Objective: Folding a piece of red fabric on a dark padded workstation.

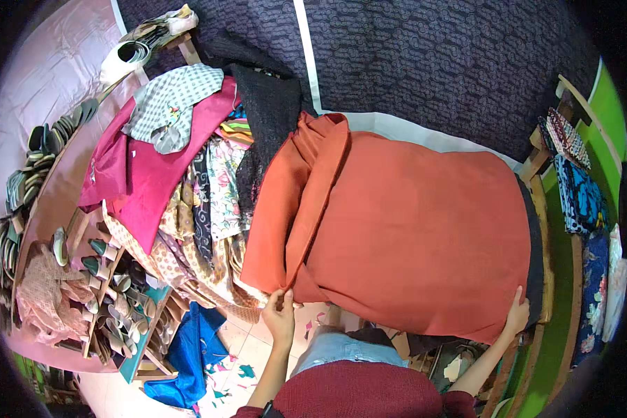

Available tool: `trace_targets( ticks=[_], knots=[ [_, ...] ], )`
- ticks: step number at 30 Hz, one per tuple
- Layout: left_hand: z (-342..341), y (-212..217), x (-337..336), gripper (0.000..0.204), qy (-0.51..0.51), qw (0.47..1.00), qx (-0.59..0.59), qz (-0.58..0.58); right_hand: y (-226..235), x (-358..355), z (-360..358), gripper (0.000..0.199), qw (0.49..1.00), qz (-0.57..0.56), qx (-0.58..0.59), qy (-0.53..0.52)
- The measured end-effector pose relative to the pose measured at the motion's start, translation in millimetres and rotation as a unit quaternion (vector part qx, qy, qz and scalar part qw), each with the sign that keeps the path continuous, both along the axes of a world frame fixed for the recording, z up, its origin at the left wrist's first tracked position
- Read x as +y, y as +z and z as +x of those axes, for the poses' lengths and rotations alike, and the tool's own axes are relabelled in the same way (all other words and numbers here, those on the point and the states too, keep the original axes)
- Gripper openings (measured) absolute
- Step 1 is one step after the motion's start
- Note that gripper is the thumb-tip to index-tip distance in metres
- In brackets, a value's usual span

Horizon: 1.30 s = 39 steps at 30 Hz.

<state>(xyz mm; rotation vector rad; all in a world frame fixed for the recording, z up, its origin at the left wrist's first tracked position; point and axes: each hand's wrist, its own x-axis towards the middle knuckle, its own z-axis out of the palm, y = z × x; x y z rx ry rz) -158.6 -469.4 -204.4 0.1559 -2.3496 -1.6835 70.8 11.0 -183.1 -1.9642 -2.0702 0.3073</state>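
Both hands pinch the orange cloth's (411,223) near edge, left hand (280,315) and right hand (516,312) closed on it; uneven pulling could slide it off the table (540,230).

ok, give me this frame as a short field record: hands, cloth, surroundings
left hand: pinches the near edge of the orange cloth at its folded left part
right hand: grips the cloth's near right corner
cloth state: spread flat over the table, left side folded over in a band
left of cloth: heap of mixed fabrics, magenta piece on top
floor: blue cloth and small scraps
far left: shoe soles in racks
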Motion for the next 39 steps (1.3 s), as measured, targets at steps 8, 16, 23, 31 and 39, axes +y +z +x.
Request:
trace_targets(
  ticks=[8,16,23,31,39],
  knots=[
    [-65,35,-9,0.020,0.075,0.861,0.122,0.488,5,-6,-1,0.082,0.999,0.022,-0.010,-0.035],
    [-62,-58,-86,0.016,0.020,0.973,0.107,-0.201,-4,-6,-7,0.078,0.999,0.049,-0.003,-0.021],
    [-52,-26,-49,0.023,0.096,0.967,0.227,-0.069,8,-11,-3,0.077,1.000,0.009,0.019,0.002],
    [-74,5,-36,0.026,0.007,0.998,0.047,-0.049,-3,-8,-2,0.079,0.999,0.029,0.025,-0.035],
    [-96,-1,-35,0.033,0.021,0.992,0.112,-0.057,34,23,7,0.087,0.984,-0.121,0.112,0.074]
  ],
)
